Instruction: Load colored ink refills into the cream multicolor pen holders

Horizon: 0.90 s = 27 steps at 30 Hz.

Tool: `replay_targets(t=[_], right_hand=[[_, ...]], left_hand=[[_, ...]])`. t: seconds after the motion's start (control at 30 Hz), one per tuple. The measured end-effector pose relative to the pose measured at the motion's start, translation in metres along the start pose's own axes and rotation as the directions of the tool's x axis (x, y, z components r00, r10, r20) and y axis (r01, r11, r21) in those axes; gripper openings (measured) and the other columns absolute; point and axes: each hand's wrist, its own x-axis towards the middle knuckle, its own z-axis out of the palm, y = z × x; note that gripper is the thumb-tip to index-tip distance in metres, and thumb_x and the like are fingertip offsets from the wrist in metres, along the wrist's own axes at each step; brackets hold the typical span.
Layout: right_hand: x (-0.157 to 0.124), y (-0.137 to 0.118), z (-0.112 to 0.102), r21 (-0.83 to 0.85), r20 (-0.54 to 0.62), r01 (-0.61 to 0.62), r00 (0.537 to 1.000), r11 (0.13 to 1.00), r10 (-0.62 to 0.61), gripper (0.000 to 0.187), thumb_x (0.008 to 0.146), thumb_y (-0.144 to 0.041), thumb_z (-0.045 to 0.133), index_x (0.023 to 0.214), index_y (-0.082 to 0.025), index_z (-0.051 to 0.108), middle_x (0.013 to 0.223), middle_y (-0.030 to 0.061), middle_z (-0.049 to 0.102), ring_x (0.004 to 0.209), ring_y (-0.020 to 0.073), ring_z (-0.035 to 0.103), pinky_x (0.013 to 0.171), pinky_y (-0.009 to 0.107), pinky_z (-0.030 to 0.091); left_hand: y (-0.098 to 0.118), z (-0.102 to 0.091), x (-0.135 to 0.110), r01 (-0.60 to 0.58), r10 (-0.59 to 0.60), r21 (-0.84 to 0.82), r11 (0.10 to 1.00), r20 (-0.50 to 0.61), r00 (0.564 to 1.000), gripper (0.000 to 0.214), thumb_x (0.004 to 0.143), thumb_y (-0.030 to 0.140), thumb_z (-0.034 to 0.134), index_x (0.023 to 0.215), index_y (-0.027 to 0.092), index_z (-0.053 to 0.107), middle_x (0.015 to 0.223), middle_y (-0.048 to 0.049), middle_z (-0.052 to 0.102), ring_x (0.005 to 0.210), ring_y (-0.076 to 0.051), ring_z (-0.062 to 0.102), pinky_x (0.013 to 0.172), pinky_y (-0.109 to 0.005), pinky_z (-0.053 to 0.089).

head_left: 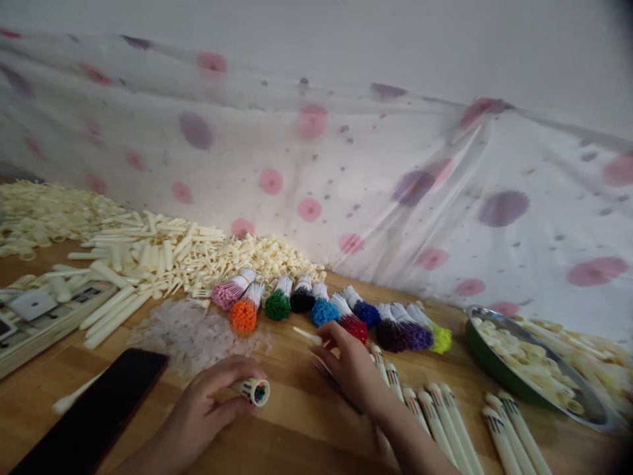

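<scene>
My left hand (210, 402) is closed around a cream multicolour pen barrel (246, 389), its round end facing me. Coloured refill ends show inside the opening. Right of it, my right hand (349, 373) is closed, with its fingertips at a small tapered cream plastic piece (307, 336). A thin dark tool (330, 377), blurred, lies under that palm; I cannot make out its kind. Just beyond the fingers stand rubber-banded refill bundles: blue (324, 311), red (352, 324), orange (244, 315) and several other colours. Assembled multicolour pens (435, 419) lie beside my right forearm.
A black phone (99, 409) and a power strip (54, 323) lie at left. Behind are heaps of cream pen parts (163, 244) and a pile of small clear pieces (192, 330). A green-sided metal bowl (475, 359) of cream rings stands right. Patterned plastic sheeting (277, 145) covers the wall.
</scene>
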Motion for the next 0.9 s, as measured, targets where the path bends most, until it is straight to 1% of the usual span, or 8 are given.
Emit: replay_targets(t=[0.03,0.1,0.2,0.37,0.47,0.6,0.77,0.9], right_hand=[[-0.009,-0.007,-0.010,0.046,0.002,0.018,1.000,0.999,-0.018,0.009,0.082,-0.013,0.058,0.090,-0.017,0.055,0.077,-0.0003,0.064,0.067,0.0108,0.061,0.062,0.018,0.048],[-0.026,-0.020,-0.029,0.174,-0.082,0.144,0.988,0.974,-0.131,0.008,0.084,-0.015,0.056,0.092,-0.018,0.056,0.074,-0.0010,0.064,0.065,0.0110,0.061,0.061,0.020,0.048],[-0.043,-0.037,-0.047,0.192,-0.188,0.330,0.937,0.924,-0.295,0.008,0.087,-0.022,0.053,0.094,-0.019,0.058,0.072,0.0014,0.064,0.064,0.0127,0.061,0.057,0.021,0.048],[-0.049,-0.049,-0.039,0.128,-0.295,0.509,0.839,0.851,-0.458,0.015,0.092,-0.021,0.046,0.096,-0.016,0.059,0.072,0.0038,0.064,0.063,0.0127,0.059,0.057,0.022,0.049],[-0.051,-0.052,-0.026,0.060,-0.361,0.530,0.801,0.846,-0.477,0.022,0.093,-0.018,0.040,0.087,-0.016,0.061,0.061,0.0017,0.060,0.053,0.0116,0.055,0.051,0.021,0.047],[-0.052,-0.053,-0.023,-0.023,-0.341,0.521,0.798,0.853,-0.497,0.025,0.089,-0.009,0.039,0.080,-0.017,0.061,0.057,0.0008,0.057,0.049,0.0116,0.051,0.047,0.021,0.045],[-0.051,-0.053,-0.030,-0.009,-0.203,0.511,0.841,0.859,-0.502,0.024,0.087,-0.006,0.040,0.083,-0.014,0.061,0.060,0.0014,0.056,0.053,0.0124,0.051,0.051,0.022,0.046],[-0.051,-0.053,-0.025,0.002,-0.238,0.533,0.822,0.846,-0.517,0.028,0.090,-0.008,0.034,0.084,-0.013,0.061,0.060,0.0017,0.054,0.053,0.0126,0.047,0.048,0.023,0.042]], left_hand=[[0.000,-0.001,-0.001,0.003,-0.003,0.001,1.000,-0.007,1.000,0.017,0.065,0.021,0.071,0.077,0.031,0.074,0.079,0.0009,0.075,0.079,-0.021,0.068,0.076,-0.026,0.051],[-0.001,-0.001,-0.002,0.020,-0.020,0.008,1.000,0.003,1.000,0.013,0.066,0.024,0.070,0.076,0.031,0.074,0.076,0.0006,0.075,0.076,-0.020,0.067,0.074,-0.027,0.051],[-0.002,-0.001,-0.004,0.011,-0.011,0.007,1.000,0.072,0.997,0.011,0.067,0.027,0.070,0.076,0.029,0.074,0.073,-0.0005,0.074,0.070,-0.020,0.066,0.068,-0.027,0.051],[0.002,0.004,-0.005,0.041,-0.039,-0.018,0.999,0.095,0.995,0.009,0.069,0.026,0.067,0.075,0.028,0.073,0.069,-0.0001,0.071,0.065,-0.018,0.064,0.064,-0.027,0.049],[0.006,0.007,-0.003,0.036,-0.033,-0.021,0.999,0.115,0.993,0.013,0.068,0.022,0.067,0.077,0.029,0.074,0.070,0.0010,0.070,0.064,-0.017,0.064,0.062,-0.025,0.048],[0.007,0.009,-0.002,0.012,-0.011,-0.001,1.000,0.116,0.993,0.018,0.066,0.018,0.067,0.077,0.030,0.075,0.068,0.0028,0.070,0.062,-0.016,0.063,0.061,-0.022,0.047],[0.005,0.008,-0.003,0.006,-0.013,0.046,0.999,0.147,0.989,0.013,0.070,0.026,0.067,0.080,0.031,0.074,0.071,0.0006,0.071,0.065,-0.018,0.063,0.062,-0.025,0.049],[0.004,0.009,-0.004,-0.021,0.008,0.096,0.995,0.131,0.991,0.012,0.070,0.028,0.069,0.080,0.033,0.073,0.073,0.0006,0.071,0.068,-0.018,0.064,0.066,-0.025,0.049]])
